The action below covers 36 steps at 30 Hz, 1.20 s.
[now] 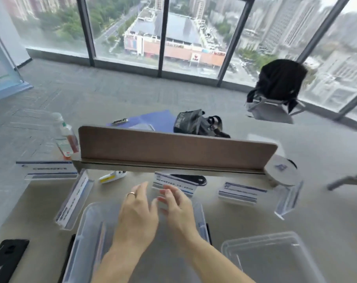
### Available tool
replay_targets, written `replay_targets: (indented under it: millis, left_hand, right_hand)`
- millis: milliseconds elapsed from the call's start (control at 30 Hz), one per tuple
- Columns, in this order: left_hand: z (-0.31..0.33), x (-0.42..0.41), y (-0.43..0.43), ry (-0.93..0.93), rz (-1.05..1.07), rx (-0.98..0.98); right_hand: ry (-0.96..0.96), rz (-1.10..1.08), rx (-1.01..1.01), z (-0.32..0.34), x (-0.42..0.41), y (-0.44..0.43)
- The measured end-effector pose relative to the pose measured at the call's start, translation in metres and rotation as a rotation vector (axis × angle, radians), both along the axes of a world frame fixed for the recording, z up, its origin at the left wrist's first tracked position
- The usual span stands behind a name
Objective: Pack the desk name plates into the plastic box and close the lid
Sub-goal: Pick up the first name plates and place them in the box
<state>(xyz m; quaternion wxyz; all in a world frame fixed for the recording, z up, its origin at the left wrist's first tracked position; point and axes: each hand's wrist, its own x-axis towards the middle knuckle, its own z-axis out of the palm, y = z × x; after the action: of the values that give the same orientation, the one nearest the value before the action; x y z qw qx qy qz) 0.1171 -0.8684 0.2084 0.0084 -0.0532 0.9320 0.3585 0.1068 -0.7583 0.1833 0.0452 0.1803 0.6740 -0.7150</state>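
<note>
Above the open plastic box (85, 225), the left hand (136, 213) and right hand (174, 205) reach forward, fingers (142, 189) loosely spread and empty, toward a name plate (173, 181) standing just beyond on the surface; likely next: grasp it and lower it in, the lid (275, 260) waiting nearby.

**What the View Kept Back**

The print on the middle name plate (173, 181) was smeared past reading (the other plates fared no better). The right hand (177, 209) covered its lower edge; whether the fingers held it could not be told. The left forearm (120, 260) hid the middle of the plastic box (81, 221), and the frame's bottom edge cut off both box and lid (275, 256).
</note>
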Motion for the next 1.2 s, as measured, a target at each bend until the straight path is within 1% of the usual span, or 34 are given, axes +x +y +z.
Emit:
replay_targets:
  millis: [67,167,267,367,533,700,833,933,1067,1200]
  left_hand:
    - [0.048,-0.015,0.042,0.074,-0.055,0.142]
    - [0.104,-0.023,0.109,0.202,-0.129,0.226]
    - [0.142,-0.011,0.183,0.267,-0.225,0.294]
    - [0.154,0.014,0.259,0.275,-0.323,0.339]
    - [0.138,0.061,0.382,0.225,-0.407,0.397]
    - [0.114,0.086,0.459,0.161,-0.339,0.492]
    - [0.097,0.078,0.501,0.177,-0.315,0.524]
    - [0.075,0.063,0.531,0.147,-0.315,0.535]
    - [0.043,0.047,0.566,0.083,-0.203,0.570]
    - [0.024,0.031,0.590,0.021,-0.066,0.604]
  right_hand:
    - [0.101,-0.072,-0.009,0.048,-0.002,0.049]
    - [0.210,-0.170,0.023,0.101,0.009,0.126]
    - [0.285,-0.288,0.050,0.131,0.039,0.213]
    - [0.313,-0.400,0.075,0.140,0.076,0.306]
    - [0.337,-0.474,0.089,0.138,0.121,0.454]
    - [0.276,-0.518,0.045,0.115,0.147,0.551]
    - [0.243,-0.518,0.068,0.104,0.142,0.599]
    - [0.212,-0.540,0.096,0.091,0.133,0.625]
    - [0.193,-0.493,0.096,0.080,0.114,0.660]
    - [0.168,-0.406,0.103,0.064,0.087,0.697]
